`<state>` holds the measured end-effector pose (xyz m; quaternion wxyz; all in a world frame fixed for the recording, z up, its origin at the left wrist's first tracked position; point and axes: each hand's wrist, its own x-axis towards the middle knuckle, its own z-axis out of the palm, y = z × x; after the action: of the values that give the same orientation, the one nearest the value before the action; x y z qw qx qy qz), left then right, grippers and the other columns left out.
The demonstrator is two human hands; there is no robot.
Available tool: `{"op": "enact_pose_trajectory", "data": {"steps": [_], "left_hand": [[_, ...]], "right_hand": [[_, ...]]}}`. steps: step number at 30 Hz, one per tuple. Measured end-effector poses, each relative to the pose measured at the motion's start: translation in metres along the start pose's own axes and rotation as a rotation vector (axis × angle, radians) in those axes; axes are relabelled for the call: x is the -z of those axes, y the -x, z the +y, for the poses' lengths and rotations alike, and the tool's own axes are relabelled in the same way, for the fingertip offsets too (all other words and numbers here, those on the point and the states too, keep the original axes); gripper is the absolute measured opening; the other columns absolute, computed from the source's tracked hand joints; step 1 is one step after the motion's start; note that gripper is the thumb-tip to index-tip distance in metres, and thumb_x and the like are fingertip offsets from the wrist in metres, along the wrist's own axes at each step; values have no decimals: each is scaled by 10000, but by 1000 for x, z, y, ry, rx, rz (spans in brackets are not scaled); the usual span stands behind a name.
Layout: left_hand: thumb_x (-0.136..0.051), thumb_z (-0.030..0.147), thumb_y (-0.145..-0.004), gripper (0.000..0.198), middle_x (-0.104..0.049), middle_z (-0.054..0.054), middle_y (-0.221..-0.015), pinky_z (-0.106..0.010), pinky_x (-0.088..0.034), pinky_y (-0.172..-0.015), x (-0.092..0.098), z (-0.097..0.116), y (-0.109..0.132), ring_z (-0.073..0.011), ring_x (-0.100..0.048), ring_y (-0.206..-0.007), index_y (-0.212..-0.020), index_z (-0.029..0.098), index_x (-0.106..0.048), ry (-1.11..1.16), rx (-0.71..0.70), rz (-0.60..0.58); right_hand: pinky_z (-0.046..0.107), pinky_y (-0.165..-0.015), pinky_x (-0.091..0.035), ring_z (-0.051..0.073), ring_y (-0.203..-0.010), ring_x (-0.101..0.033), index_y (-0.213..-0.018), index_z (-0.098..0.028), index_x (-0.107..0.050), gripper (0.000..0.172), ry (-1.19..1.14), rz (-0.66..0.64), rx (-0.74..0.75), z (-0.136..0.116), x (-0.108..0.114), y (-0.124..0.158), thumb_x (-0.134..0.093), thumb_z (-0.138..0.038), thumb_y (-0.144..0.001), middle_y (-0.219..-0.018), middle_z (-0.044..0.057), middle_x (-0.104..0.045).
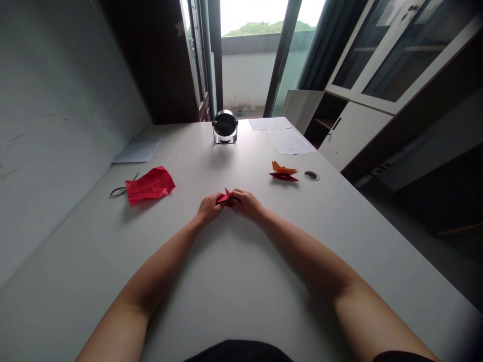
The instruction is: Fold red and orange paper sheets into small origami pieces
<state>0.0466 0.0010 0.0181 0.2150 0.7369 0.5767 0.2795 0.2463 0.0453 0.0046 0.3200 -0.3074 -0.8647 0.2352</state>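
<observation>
Between my two hands is a small piece of folded red paper (227,198), with one pointed tip standing up. My left hand (210,207) pinches its left side, fingers closed on the edge. On the opposite side my right hand (246,202) has its fingers closed around the paper's right part, which they partly hide. Both hands rest low over the white table (234,281). To the left lies a creased, partly unfolded red paper sheet (150,185). Off to the right sit an orange folded paper figure (284,168) and a dark red one (284,177), close together.
A round black device on a metal stand (225,125) is at the table's far side. Printed sheets (290,141) lie at the back right, and more paper (138,150) at the back left. A black cord loop (118,191) touches the red sheet. A cable hole (311,175) is at right.
</observation>
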Motion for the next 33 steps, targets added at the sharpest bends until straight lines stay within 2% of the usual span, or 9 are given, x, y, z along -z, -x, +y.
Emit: {"op": "enact_pose_trajectory", "data": {"steps": [9,22,33], "left_hand": [[-519,258,-891,217,-748,-12,-906,-241,-415,-687,1,2,0,-176,-636,-795,-962,237,-723,-8,2,-2],[-507,269,-905,259,-769,-4,-975,-242,-462,-763,3,6,1,-189,-675,-882,-1022,262,-737,30,7,-11],[-487,262,-896,245,-752,-13,-907,-245,-434,-719,2,4,0,-179,-640,-810,-938,241,-727,11,-9,-14]], "right_hand": [[231,-708,-404,132,-744,-546,-855,-202,-640,123,11,13,-10,3,-2,1,-550,-127,-891,-865,20,-622],[257,-784,-443,168,-857,-595,-909,-218,-688,152,69,25,-8,10,-6,0,-583,-114,-875,-903,40,-651],[266,-810,-441,173,-873,-577,-872,-218,-690,152,57,-14,69,7,-2,1,-567,-137,-909,-889,42,-653]]}}
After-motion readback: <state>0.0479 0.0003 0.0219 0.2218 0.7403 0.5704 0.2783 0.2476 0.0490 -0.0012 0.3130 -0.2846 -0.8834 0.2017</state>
